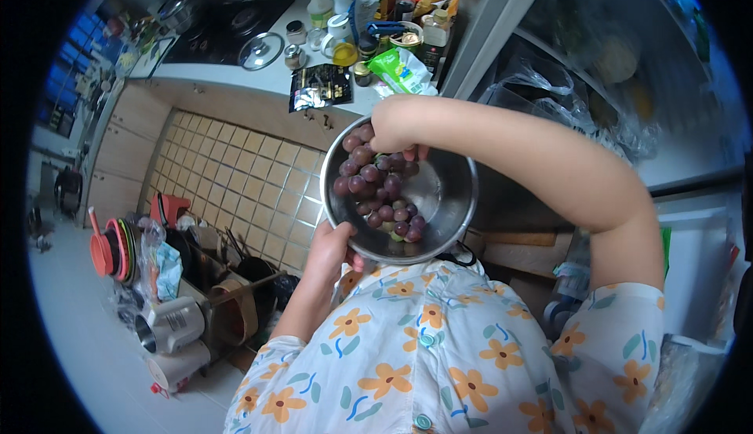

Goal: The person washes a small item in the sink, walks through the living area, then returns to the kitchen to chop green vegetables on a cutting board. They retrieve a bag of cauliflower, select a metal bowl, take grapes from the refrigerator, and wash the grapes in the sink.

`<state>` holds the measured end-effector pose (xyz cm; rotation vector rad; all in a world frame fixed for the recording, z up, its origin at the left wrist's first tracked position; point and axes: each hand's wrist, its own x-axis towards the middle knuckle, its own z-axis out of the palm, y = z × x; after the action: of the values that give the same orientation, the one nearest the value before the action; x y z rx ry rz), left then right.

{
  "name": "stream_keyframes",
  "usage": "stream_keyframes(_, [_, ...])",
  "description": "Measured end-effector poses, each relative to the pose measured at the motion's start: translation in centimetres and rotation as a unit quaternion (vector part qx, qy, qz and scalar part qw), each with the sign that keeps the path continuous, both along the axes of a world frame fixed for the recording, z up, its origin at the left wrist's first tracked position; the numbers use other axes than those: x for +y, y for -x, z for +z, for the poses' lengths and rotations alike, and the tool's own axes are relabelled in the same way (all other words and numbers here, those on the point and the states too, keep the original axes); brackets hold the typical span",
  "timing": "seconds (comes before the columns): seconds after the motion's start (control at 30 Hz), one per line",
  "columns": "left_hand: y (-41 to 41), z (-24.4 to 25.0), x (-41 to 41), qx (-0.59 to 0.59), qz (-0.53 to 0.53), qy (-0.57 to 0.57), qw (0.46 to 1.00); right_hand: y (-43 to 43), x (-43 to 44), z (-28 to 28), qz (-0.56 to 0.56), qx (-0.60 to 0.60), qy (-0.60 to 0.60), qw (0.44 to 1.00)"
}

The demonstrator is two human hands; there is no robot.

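A round stainless steel bowl (450,198) is tilted toward me at my waist. My left hand (332,244) grips its lower left rim, thumb on the inside and fingers underneath. Inside, purple-red grapes (369,172) in a bunch fill the left half, and smaller grapes (402,222) lie lower down, a few of them greenish. Reaching in over the upper rim, my right hand (395,125) has its fingers curled about the top of the bunch. The stem it pinches is mostly hidden by the hand.
An open refrigerator (500,34) with plastic bags stands at the right. Beyond the bowl, a counter (235,75) carries bottles, jars, a glass lid (262,51) and a black cooktop (206,36). At the left, a rack (226,287) holds pans and a white electric kettle (170,325).
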<state>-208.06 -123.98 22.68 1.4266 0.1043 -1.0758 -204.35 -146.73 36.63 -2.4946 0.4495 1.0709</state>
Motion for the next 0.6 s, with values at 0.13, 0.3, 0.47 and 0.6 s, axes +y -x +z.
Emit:
stream_keyframes(0.13, [-1.0,-1.0,2.1,-0.004,0.053,0.001,0.999,3.5,0.3,2.1,0.007,-0.425,0.092,0.901])
stream_keyframes(0.3, [-2.3,-2.3,2.6,-0.035,0.072,-0.023,0.997,12.9,-4.4,4.2,-0.111,-0.486,0.127,0.857])
stream_keyframes(0.47, [-4.3,-1.8,3.8,-0.024,0.072,-0.054,0.996,16.0,-12.6,1.9,-0.094,-0.462,0.404,0.784])
stream_keyframes(0.6, [-5.5,-1.5,2.9,-0.013,0.079,-0.086,0.993,18.2,-18.9,4.2,-0.236,-0.384,0.159,0.878])
